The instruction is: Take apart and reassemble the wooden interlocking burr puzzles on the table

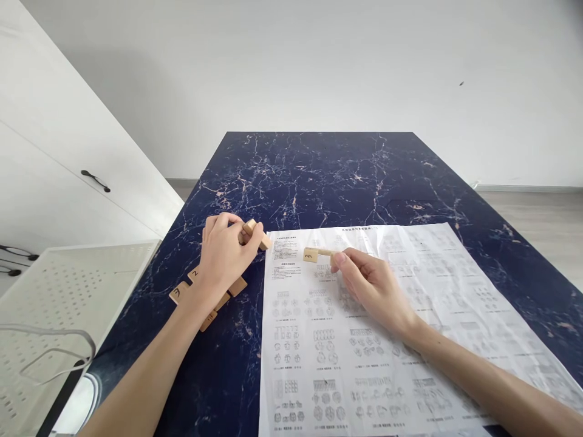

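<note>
My right hand (pixel 376 282) pinches the thin end of a wooden puzzle piece (pixel 311 255) between thumb and fingertips, above the printed sheet. Its wide end points left and bears a dark mark like a 3. My left hand (pixel 222 246) is closed on another wooden piece (pixel 264 243), just off the sheet's upper left corner. That piece is partly hidden by the fingers. Several more wooden pieces (pixel 180 292) lie on the table below my left hand, some marked with numbers such as 2; my left wrist and forearm cover part of them.
A large creased paper sheet (pixel 314 315) with printed diagrams covers the right front of the dark blue marbled table (pixel 314 176). On the left stand a white perforated surface (pixel 50 291) with a pale cable (pixel 54 332) and a white cabinet (pixel 82 139). A wall rises behind.
</note>
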`<state>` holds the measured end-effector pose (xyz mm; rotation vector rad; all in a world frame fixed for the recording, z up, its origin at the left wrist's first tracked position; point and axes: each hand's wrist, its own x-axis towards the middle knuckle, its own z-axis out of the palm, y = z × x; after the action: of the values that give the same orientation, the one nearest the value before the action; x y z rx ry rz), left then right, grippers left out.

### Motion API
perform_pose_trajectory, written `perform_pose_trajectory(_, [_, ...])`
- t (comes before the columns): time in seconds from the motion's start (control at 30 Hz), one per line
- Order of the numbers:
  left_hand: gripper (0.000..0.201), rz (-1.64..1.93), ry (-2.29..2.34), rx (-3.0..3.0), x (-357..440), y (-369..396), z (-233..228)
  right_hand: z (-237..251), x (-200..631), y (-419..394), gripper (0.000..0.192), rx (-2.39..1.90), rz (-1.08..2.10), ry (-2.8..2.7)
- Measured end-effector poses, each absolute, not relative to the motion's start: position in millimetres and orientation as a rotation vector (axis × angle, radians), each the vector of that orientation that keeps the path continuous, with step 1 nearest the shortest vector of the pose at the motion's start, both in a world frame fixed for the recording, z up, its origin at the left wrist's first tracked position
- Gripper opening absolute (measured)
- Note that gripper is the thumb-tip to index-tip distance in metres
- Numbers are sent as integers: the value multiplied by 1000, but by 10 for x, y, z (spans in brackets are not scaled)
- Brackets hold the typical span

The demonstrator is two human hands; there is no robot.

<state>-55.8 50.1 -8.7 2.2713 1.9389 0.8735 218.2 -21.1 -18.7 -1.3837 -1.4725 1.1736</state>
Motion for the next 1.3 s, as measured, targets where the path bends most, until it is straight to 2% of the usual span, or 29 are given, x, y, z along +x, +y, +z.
perform_pose_trajectory(0.43, [45, 840, 1974, 2234, -607, 536, -115, -174, 2167, -221, 45, -1377, 1118, -1549])
perform_pose_trajectory(0.87, [24, 809, 2084, 2180, -608, 528, -192, -167, 2162, -229, 44, -1415, 1103, -1576])
perform_pose_trajectory(1.0, [39, 725, 1969, 2276, -619, 519, -209, -171, 2172, -226, 44, -1419, 1092, -1598])
perform_pose_trajectory(1.13, [40, 626, 1965, 2341, -626, 508, -244, -152, 2168, -226, 45, -1413, 1102, -1605])
perform_pose_trajectory(1.2, [37, 678, 1974, 2393, -610, 495, -233, -144, 2161, -226, 45, -1415, 1098, -1611])
perform_pose_trajectory(1.3, [30, 957, 1778, 2516, -536, 438, -140, -143, 2153, -221, 45, -1418, 1071, -1630])
